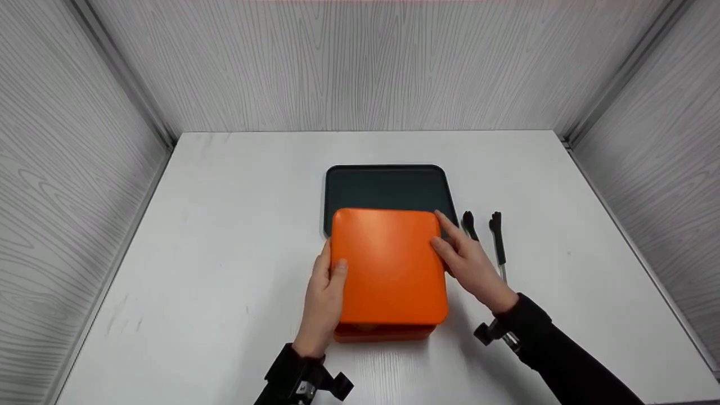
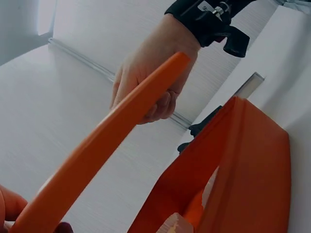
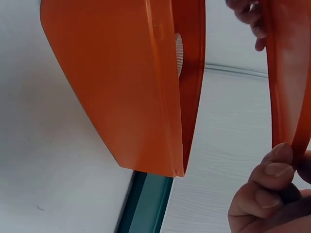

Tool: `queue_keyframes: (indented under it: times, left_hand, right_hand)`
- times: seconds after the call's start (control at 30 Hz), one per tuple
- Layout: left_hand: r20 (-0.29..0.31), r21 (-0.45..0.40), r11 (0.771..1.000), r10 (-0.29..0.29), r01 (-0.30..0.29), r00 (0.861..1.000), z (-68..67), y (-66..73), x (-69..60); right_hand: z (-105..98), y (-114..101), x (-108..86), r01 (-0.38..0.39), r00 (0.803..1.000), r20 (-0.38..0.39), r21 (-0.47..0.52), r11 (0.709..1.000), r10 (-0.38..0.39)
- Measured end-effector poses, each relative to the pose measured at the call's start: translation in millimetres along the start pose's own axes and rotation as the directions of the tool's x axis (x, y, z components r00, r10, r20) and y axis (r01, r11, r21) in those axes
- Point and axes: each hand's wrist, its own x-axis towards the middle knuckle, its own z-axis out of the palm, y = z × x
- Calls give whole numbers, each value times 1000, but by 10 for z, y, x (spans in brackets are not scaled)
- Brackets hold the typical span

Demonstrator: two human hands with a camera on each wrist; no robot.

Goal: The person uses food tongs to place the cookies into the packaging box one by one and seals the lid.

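Both hands hold an orange lid (image 1: 388, 264) by its opposite long sides. My left hand (image 1: 323, 298) grips the left edge with its thumb on top. At the right edge, my right hand (image 1: 472, 267) has thumb and index finger on the top face and other fingers curled beneath, as the right wrist view shows. Below the lid, apart from it, stands an orange box (image 1: 382, 334), its mouth open upward. Inside the box, a white pleated paper cup (image 3: 179, 54) shows in part, along with a pale piece (image 2: 175, 224) whose kind I cannot tell. The lid hides most contents from above.
Behind the box lies a dark green tray (image 1: 388, 185), partly covered by the lid. Two black-handled utensils, one nearer the tray (image 1: 469, 222) and one farther right (image 1: 498, 239), lie beside my right hand. Grey wood-grain panels (image 1: 360, 67) border the white table (image 1: 225, 253).
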Motion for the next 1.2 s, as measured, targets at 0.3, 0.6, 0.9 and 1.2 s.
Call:
queue_keyframes:
  times: [0.3,0.6,0.9,1.2]
  left_hand:
    - [-23,132,982,-131,133,991,33,-94,42]
    - [-10,228,953,-204,201,979,14,-195,108]
    - [17,212,951,-231,223,973,-10,-310,150]
    - [4,211,956,-210,204,978,-49,-402,162]
  right_hand:
    - [96,89,106,-89,996,13,-144,986,91]
    - [200,222,165,-134,987,40,-349,927,158]
    - [239,308,194,-134,983,59,-415,900,174]
    - [279,364,262,-157,982,31,-418,895,187]
